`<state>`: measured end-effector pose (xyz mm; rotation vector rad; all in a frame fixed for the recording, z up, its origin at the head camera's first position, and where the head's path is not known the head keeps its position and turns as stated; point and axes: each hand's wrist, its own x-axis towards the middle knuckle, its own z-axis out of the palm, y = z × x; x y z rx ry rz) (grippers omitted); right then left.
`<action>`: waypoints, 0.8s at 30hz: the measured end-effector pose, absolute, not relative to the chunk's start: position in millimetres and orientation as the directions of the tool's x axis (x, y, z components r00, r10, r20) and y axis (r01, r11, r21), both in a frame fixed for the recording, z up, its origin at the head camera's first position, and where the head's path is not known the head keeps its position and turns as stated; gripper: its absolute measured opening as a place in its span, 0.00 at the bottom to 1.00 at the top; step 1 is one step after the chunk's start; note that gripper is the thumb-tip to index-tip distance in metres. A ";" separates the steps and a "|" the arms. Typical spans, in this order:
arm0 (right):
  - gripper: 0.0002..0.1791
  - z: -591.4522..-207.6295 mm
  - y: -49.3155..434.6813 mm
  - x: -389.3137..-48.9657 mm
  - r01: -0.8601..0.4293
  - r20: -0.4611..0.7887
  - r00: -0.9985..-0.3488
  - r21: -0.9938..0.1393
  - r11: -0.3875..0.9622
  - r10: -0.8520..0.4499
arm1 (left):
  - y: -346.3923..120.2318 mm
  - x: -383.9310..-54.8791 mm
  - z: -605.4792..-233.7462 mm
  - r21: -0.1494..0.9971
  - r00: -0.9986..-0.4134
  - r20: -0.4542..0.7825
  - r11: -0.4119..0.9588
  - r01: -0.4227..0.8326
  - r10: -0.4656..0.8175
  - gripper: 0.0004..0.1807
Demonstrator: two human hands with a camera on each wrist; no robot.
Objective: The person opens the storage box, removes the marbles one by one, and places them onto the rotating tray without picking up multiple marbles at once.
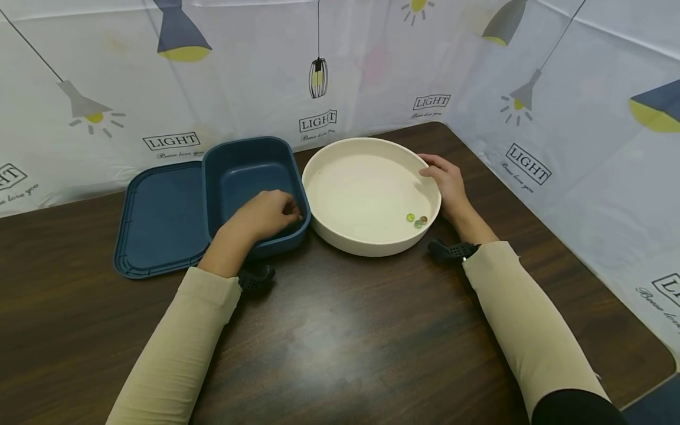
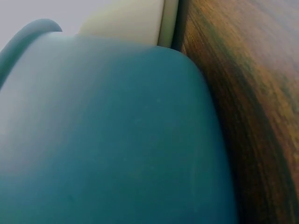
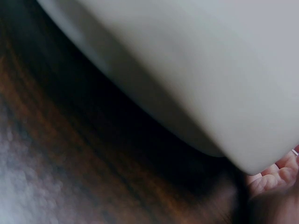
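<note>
My left hand (image 1: pixel 265 213) reaches into a deep dark-blue box (image 1: pixel 255 147), its fingers bent down beside the right-hand wall. The fingertips are hidden, and I cannot tell whether they hold anything. In the left wrist view the outer wall of the box (image 2: pixel 117 126) fills most of the picture. At the right side of a round cream tray (image 1: pixel 366 189), my right hand (image 1: pixel 448 183) grips the rim. Right wrist view: fingers (image 3: pixel 280 175) show at the tray's edge. Inside the tray, near its front right, lie a yellow-green marble (image 1: pixel 411 217), a pale green marble (image 1: pixel 418 224) and a brownish marble (image 1: pixel 423 219).
A flat dark-blue lid (image 1: pixel 164 218) lies left of the box, partly under it. Box and tray stand side by side on the dark wooden table (image 1: pixel 340 330). Behind and to the right hangs a printed white cloth (image 1: pixel 255 82). Black wrist mounts (image 1: pixel 450 251) sit low by both wrists.
</note>
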<state>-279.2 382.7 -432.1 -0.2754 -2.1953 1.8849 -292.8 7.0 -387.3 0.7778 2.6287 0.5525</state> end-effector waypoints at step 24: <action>0.23 -430.9 381.7 -281.5 -0.024 0.053 -0.950 -0.995 0.096 0.307 | 9.0 -295.4 -387.2 0.442 -0.800 -0.235 0.794 0.418 0.552 0.12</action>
